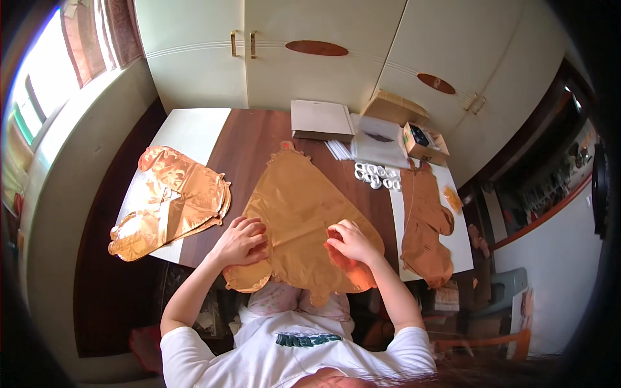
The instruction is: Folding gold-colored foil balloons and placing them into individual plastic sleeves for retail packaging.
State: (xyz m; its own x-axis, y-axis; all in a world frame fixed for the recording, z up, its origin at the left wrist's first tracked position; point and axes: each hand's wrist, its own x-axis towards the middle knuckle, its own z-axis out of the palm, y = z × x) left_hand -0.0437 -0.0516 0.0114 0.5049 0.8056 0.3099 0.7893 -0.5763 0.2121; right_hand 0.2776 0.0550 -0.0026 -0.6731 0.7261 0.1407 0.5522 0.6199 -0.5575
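A large, flat, copper-gold foil balloon (297, 213) lies in front of me, narrow at the far end and wide at the near end. Its near edge hangs over the table edge toward my lap. At its left side is my left hand (242, 242), fingers bent and slightly apart over the foil. Over the right part hovers or rests my right hand (351, 242), fingers curved with a gap between thumb and forefinger. Whether the fingertips press on the foil is hard to see. No foil is visibly pinched in either hand.
Shiny folded foil balloons (171, 204) lie in a stack at left. More flat foil (424, 223) is at right, beside a small yellow packet (452, 200). Further back are white rings (375, 173), a white box (321, 119), clear plastic sleeves (380, 145) and an open carton (425, 143).
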